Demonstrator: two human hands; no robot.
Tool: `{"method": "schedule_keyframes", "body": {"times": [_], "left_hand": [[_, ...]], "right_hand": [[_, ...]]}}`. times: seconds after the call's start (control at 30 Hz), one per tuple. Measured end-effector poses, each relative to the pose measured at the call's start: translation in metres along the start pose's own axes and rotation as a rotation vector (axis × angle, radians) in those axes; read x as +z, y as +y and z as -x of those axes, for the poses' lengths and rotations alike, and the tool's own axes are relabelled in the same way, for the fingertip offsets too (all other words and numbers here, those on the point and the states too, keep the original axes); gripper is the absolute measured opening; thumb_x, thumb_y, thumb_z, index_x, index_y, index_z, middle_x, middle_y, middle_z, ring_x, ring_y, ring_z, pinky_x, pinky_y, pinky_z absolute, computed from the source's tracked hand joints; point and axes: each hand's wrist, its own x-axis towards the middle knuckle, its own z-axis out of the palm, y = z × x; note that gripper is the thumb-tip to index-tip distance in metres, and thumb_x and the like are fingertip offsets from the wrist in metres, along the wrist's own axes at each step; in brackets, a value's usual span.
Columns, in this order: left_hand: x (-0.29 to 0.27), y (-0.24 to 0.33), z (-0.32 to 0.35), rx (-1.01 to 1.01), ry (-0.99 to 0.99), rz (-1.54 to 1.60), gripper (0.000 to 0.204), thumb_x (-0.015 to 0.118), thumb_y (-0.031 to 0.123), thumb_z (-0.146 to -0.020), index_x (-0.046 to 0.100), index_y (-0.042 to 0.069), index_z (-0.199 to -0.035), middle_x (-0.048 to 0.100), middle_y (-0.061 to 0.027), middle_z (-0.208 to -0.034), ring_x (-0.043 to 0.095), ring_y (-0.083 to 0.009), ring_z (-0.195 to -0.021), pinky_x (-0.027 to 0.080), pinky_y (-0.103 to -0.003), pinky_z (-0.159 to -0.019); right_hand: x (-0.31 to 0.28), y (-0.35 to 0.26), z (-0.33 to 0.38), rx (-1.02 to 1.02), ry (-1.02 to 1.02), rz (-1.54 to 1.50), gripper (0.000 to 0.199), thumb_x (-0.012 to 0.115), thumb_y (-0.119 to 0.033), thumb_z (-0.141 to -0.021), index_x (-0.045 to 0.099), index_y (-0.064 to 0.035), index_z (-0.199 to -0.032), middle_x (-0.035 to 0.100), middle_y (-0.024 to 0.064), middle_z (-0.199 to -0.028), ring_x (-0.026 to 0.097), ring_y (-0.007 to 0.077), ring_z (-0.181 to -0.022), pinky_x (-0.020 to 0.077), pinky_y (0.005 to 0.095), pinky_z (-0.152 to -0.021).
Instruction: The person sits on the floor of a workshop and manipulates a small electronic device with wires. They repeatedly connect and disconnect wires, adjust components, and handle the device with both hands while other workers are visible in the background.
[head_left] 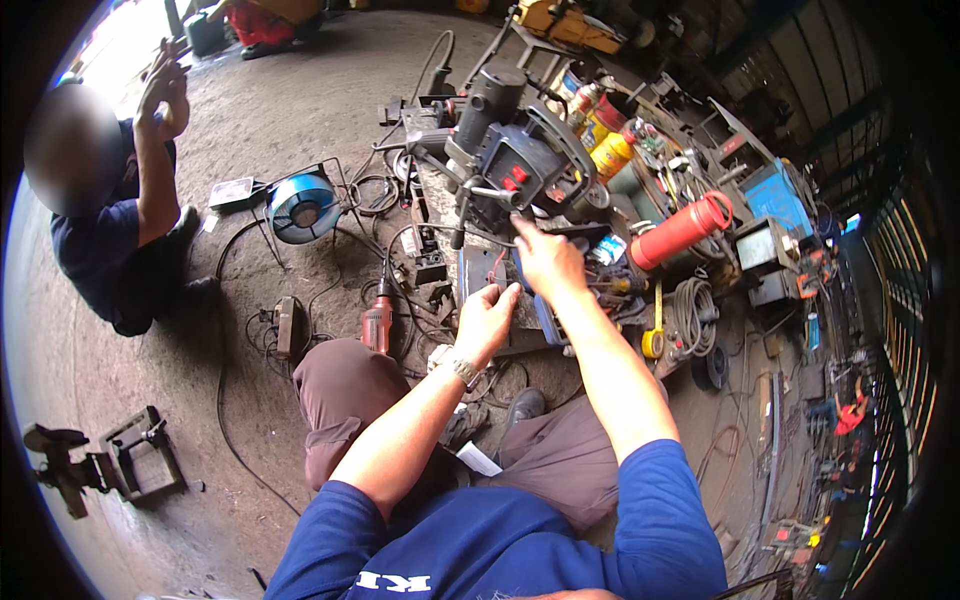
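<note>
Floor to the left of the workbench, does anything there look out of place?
Mildly: dark cables trail loosely across the floor and lie in untidy loops near the red power tool, rather than neatly coiled. I see no clear spill.

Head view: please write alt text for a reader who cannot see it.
A person's right hand reaches toward the base of a large dark power tool, with the left hand just below, near a metal plate. A red cylinder and a yellow tape measure are further right. At left, beyond a blue reel, another person has both hands raised.
</note>
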Motion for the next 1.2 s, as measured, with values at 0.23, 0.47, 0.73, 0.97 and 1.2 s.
{"method": "schedule_keyframes", "body": {"times": [0.23, 0.47, 0.73, 0.97, 1.2], "left_hand": [[0.003, 0.005, -0.004, -0.04, 0.002, -0.064, 0.035, 0.064, 0.031, -0.097, 0.058, 0.003, -0.075, 0.048, 0.0051, -0.061, 0.038, -0.004, -0.059, 0.034, -0.029, -0.05], [0.001, 0.009, -0.005, 0.02, 0.014, -0.067, 0.036, 0.064, 0.029, -0.096, 0.056, 0.001, -0.074, 0.05, 0.0019, -0.062, 0.041, -0.0063, -0.06, 0.037, -0.032, -0.053], [0.002, 0.009, -0.004, 0.011, -0.001, -0.058, 0.038, 0.064, 0.03, -0.096, 0.055, 0.001, -0.072, 0.05, 0.0008, -0.06, 0.041, -0.0068, -0.059, 0.037, -0.032, -0.053], [0.007, 0.004, -0.009, 0.023, -0.012, -0.115, 0.039, 0.065, 0.03, -0.095, 0.055, 0.001, -0.072, 0.049, 0.0011, -0.06, 0.04, -0.0071, -0.059, 0.037, -0.033, -0.053], [-0.003, 0.022, -0.006, 0.033, -0.009, -0.158, 0.038, 0.064, 0.035, -0.093, 0.064, -0.002, -0.083, 0.06, -0.01, -0.064, 0.054, -0.0128, -0.062, 0.045, -0.038, -0.059]], "right_hand": [[0.016, 0.009, -0.031, -0.212, -0.074, 0.396, 0.06, 0.046, -0.016, -0.097, 0.029, -0.0197, -0.154, 0.067, 0.0162, -0.083, 0.071, 0.0347, -0.072, 0.0567, 0.0467, -0.062], [0.019, -0.006, -0.035, -0.153, 0.053, 0.298, 0.076, 0.055, -0.024, -0.096, 0.012, -0.0168, -0.158, 0.067, 0.0183, -0.081, 0.07, 0.0364, -0.071, 0.0557, 0.0483, -0.061], [0.016, -0.012, -0.032, -0.122, 0.024, 0.248, 0.081, 0.058, -0.026, -0.093, 0.012, -0.0053, -0.156, 0.069, 0.0227, -0.088, 0.068, 0.0418, -0.071, 0.0548, 0.0508, -0.064], [0.017, -0.009, -0.045, -0.195, 0.066, 0.235, 0.085, 0.059, -0.026, -0.093, 0.007, -0.0017, -0.155, 0.068, 0.0246, -0.082, 0.068, 0.0416, -0.071, 0.0546, 0.0508, -0.064], [0.031, -0.018, -0.04, -0.115, 0.067, 0.262, 0.089, 0.06, -0.032, -0.092, 0.006, -0.0016, -0.155, 0.066, 0.0156, -0.063, 0.066, 0.0391, -0.058, 0.054, 0.051, -0.058]]}}
